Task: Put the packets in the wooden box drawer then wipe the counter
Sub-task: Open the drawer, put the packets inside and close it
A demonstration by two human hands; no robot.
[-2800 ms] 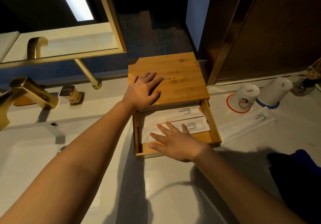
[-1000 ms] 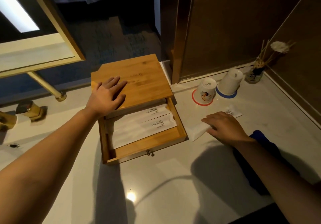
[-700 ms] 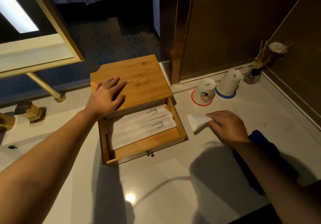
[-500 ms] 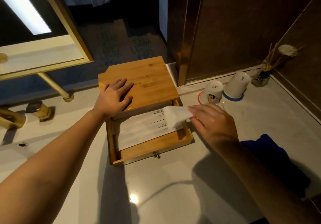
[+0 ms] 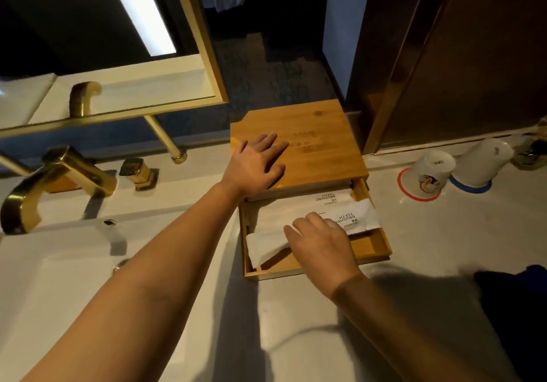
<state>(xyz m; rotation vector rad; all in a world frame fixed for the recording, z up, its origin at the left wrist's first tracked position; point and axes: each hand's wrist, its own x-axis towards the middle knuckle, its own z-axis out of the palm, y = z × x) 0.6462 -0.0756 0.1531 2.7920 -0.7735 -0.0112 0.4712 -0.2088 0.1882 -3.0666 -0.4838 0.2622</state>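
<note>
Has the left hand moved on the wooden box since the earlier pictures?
No. The left hand lies flat on the same near-left part of the wooden box lid.

A wooden box (image 5: pixel 299 141), two upside-down cups (image 5: pixel 432 171), a dark blue cloth (image 5: pixel 515 301) and a gold tap (image 5: pixel 56 177) are being held up by the white counter (image 5: pixel 438 242).

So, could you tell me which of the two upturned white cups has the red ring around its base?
The nearer cup, closest to the wooden box, with a cartoon print; the farther cup has a blue ring.
</note>
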